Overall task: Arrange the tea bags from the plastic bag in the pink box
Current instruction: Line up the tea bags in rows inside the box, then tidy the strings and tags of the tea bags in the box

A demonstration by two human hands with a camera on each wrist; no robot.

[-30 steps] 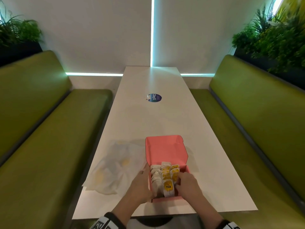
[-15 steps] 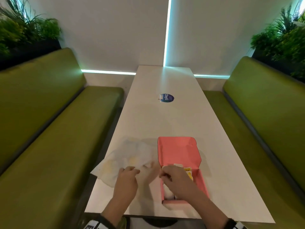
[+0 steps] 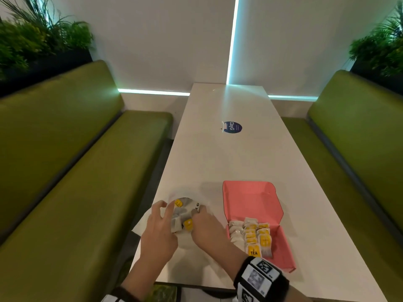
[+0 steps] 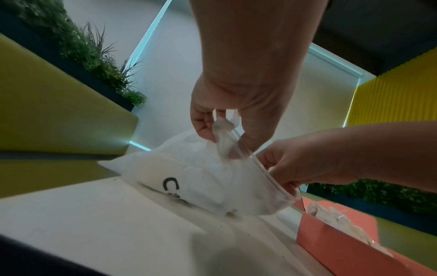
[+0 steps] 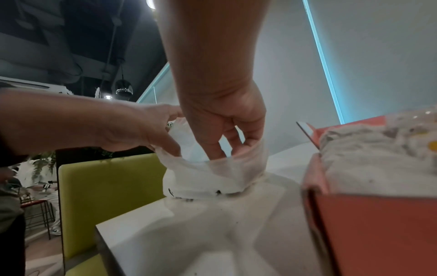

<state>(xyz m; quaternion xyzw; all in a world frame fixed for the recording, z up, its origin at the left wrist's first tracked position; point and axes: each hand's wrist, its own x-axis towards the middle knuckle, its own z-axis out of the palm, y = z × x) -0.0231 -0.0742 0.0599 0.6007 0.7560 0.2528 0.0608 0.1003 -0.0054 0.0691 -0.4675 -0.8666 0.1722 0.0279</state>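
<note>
While left hand (image 4: 227, 112) pinches translucent plastic bag (image 4: 194, 179) rim, right hand (image 5: 224, 128) fingers reach inside, grasp unclear; open pink cardboard box (image 3: 281, 247) at 3 o'clock.

Bare forearms; each wrist wears a black band (image 3: 261, 280) carrying white panels with black square-patterned markers.

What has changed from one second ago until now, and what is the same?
Both hands left the pink box and went left to the plastic bag. The left hand now pinches the bag's rim and lifts it open; the right hand reaches its fingers into the mouth, where tea bags show. The box stayed open on the table, its rows of tea bags in place.
</note>
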